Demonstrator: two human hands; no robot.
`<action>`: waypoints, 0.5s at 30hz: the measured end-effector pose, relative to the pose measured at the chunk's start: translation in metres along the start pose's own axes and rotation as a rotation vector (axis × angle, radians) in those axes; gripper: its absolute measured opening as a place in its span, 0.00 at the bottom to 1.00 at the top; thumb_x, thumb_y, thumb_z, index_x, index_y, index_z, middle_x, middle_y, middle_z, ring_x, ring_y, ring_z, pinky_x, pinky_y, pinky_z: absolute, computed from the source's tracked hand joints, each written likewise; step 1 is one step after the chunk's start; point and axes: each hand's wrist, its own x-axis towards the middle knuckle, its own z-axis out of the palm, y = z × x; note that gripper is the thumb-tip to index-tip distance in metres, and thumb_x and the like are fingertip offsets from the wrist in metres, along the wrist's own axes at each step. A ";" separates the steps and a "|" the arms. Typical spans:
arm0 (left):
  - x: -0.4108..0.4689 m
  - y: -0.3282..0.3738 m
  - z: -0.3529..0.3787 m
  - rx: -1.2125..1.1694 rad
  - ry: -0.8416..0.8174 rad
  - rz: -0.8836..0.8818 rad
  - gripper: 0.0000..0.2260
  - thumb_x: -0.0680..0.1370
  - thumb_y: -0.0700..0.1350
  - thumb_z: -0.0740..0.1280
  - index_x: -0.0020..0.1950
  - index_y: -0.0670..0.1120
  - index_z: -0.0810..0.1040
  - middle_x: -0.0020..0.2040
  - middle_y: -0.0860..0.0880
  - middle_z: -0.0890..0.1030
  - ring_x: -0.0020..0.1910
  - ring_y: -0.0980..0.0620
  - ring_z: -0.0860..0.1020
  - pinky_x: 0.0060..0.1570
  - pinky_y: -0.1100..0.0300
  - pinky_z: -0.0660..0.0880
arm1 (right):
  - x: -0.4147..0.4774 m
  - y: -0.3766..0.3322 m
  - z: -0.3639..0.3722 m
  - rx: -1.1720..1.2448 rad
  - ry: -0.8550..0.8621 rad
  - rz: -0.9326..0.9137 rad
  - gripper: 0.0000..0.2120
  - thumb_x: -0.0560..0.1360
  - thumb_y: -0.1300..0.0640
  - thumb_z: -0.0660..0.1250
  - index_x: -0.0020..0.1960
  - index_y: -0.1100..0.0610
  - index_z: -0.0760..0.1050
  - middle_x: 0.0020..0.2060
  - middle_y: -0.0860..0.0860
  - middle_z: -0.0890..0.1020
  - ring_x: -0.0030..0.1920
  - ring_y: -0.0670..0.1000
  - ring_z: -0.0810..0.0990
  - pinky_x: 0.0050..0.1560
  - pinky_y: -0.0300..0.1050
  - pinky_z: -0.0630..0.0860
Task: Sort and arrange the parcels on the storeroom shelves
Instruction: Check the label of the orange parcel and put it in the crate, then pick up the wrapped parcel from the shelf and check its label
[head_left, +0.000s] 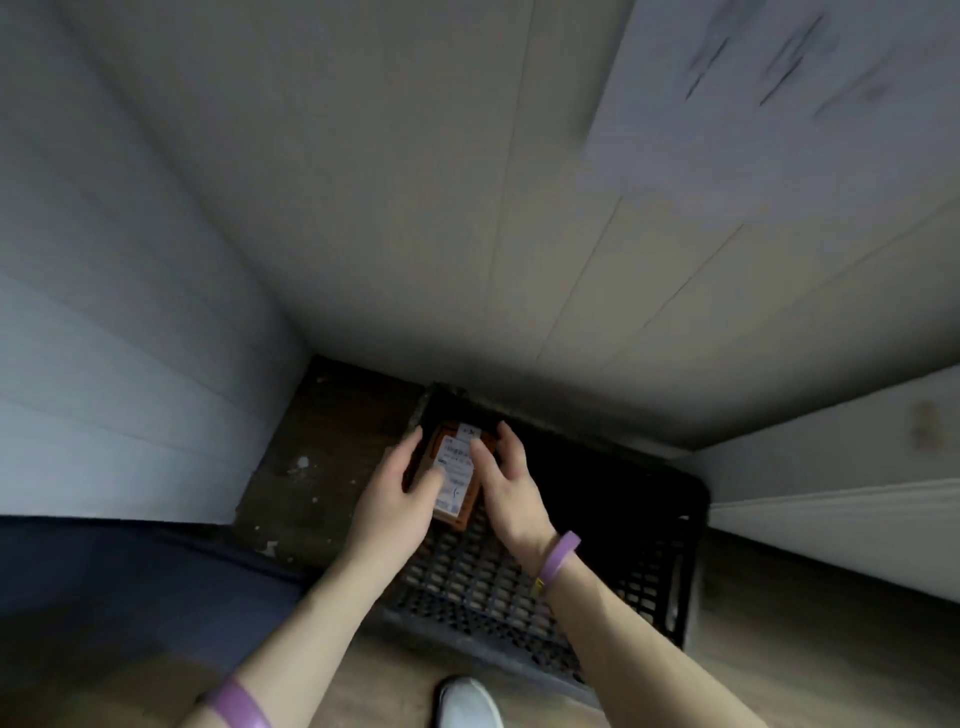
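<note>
Orange parcel (457, 480) in crate (654, 551): L grip (392, 491) clasps it, R grip (511, 486) rests loose on top; lift level.

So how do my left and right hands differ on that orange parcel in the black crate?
The left hand curls round the left edge of the parcel, thumb across the label; the right hand lays straighter fingers on its top and right side. The left band sits far up the forearm; the right band sits at the wrist. Both hands touch the parcel inside the crate.
</note>
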 end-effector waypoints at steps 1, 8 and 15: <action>-0.021 0.025 -0.014 -0.058 0.010 -0.013 0.22 0.80 0.48 0.63 0.74 0.56 0.66 0.68 0.58 0.70 0.54 0.71 0.68 0.43 0.82 0.65 | -0.022 -0.028 0.000 -0.004 0.011 -0.027 0.30 0.80 0.48 0.62 0.78 0.52 0.55 0.68 0.48 0.68 0.64 0.42 0.69 0.53 0.21 0.68; -0.206 0.184 -0.112 -0.323 0.044 0.059 0.21 0.81 0.46 0.62 0.74 0.51 0.66 0.72 0.51 0.70 0.64 0.61 0.68 0.57 0.69 0.65 | -0.219 -0.196 0.004 0.016 -0.016 -0.259 0.27 0.81 0.54 0.63 0.77 0.56 0.59 0.74 0.54 0.66 0.74 0.47 0.64 0.73 0.42 0.63; -0.386 0.272 -0.200 -0.370 0.083 0.276 0.22 0.82 0.48 0.60 0.76 0.50 0.64 0.74 0.51 0.67 0.62 0.64 0.66 0.58 0.68 0.61 | -0.422 -0.285 0.031 -0.001 -0.070 -0.517 0.26 0.81 0.49 0.62 0.76 0.50 0.60 0.74 0.47 0.66 0.73 0.46 0.65 0.72 0.44 0.63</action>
